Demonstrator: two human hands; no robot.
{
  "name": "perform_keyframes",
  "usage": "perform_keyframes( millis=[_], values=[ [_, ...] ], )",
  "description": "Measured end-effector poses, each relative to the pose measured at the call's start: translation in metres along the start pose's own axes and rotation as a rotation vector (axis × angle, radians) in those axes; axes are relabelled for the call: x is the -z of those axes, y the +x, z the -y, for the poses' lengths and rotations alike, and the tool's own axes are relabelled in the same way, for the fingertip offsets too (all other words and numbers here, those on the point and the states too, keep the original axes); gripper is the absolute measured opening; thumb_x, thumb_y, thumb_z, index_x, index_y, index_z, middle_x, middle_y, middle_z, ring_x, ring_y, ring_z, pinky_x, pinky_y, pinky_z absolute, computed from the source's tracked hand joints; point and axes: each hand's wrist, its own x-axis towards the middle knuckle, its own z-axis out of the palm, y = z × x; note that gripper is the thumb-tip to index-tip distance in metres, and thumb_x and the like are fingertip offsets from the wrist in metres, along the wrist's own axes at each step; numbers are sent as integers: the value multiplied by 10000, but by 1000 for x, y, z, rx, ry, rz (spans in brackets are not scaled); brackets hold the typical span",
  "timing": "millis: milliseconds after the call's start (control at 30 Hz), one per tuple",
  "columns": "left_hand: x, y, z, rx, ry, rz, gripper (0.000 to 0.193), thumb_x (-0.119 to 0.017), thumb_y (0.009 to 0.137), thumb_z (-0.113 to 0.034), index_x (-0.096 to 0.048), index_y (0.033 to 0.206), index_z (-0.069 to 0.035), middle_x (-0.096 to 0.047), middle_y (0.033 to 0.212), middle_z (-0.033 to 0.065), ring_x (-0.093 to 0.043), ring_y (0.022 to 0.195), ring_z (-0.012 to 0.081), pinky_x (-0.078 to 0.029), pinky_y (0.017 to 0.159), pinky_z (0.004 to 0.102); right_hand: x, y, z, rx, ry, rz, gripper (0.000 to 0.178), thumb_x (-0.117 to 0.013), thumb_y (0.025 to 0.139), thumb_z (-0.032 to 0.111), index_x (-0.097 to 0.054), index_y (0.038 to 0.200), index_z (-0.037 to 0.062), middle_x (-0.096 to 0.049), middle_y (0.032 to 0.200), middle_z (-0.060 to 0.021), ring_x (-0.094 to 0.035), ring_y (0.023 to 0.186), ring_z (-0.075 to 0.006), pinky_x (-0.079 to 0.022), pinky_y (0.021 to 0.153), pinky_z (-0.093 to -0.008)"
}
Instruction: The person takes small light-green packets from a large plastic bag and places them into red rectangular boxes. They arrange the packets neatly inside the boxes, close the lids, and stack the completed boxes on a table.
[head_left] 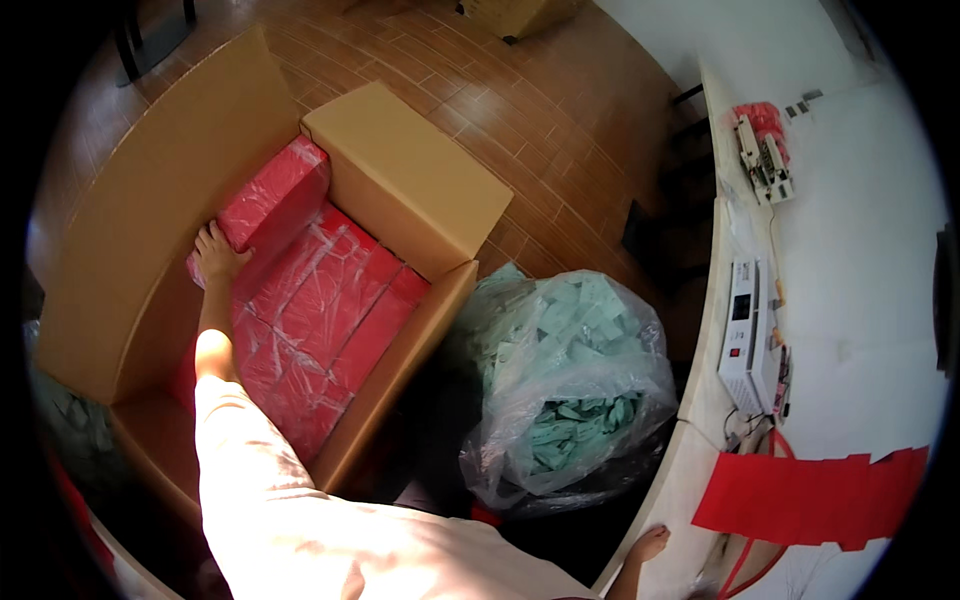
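My left hand [218, 255] reaches into a large open cardboard box [410, 180], its fingers spread over the near end of a red package in clear plastic wrap [280, 190]. That package lies along the box's left inner wall, on top of a layer of flat red wrapped packages [320, 300] that covers the box's bottom. Low on the right, my right hand [650, 543] is at the edge of a pale table [695, 430], with its fingers curled in. Whether anything is inside those curled fingers is hidden.
Right of the box stands a clear plastic bag [570, 390] stuffed with pale green strips. The table along the wall bears a white device [750, 340], red sheet material [810, 497] and small equipment [762, 160]. Another cardboard box [515, 15] sits on the wood-patterned floor [430, 75].
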Motion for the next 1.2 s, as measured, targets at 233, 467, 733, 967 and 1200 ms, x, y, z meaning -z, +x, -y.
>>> perform_keyframes(
  millis=[233, 467, 733, 967, 1200],
  values=[
    [-28, -23, 13, -156, 104, -87, 1179, -832, 551, -462, -149, 1452, -129, -349, 1377, 138, -370, 1267, 322, -317, 1041, 505, -1, -7, -7, 14, 70, -18, 326, -431, 926, 185, -589, 1114, -29, -617, 1098, -206, -567, 1000, -379, -442, 886, -429],
    [-27, -118, -20, -389, 200, -36, 1157, -811, 604, -315, -80, 1499, -262, -368, 1353, 153, -434, 1162, 336, -328, 1012, 508, -4, -7, -11, 16, 106, -18, 307, -478, 898, 149, -581, 1127, -27, -610, 1095, -228, -563, 1000, -392, -437, 891, -434],
    [131, -140, -9, -286, -13, -68, 1129, -789, 611, -432, -116, 1498, -246, -473, 1207, 202, -469, 1113, 391, -377, 946, 528, 49, -17, 106, 296, 482, -21, 350, -461, 945, 112, -474, 1244, -69, -510, 1264, -228, -481, 1175, -353, -353, 1020, -398],
    [270, -257, 94, 58, -1481, 515, 479, -614, 881, -248, -483, 1316, -95, -572, 1218, 43, -540, 1126, 157, -481, 912, 355, 128, -83, 263, 834, 1165, 263, 342, -465, 967, 194, -481, 1260, 18, -503, 1318, -152, -452, 1229, -316, -340, 1033, -402],
    [313, -383, 105, 201, -1969, 623, 368, -548, 922, -317, -569, 1162, -38, -650, 1072, 96, -636, 940, 225, -515, 845, 368, 178, -185, 318, 896, 1791, 1476, 725, -582, 908, 362, -212, 1471, 93, -232, 1506, -134, -297, 1359, -306, -318, 1066, -417]
  ],
)
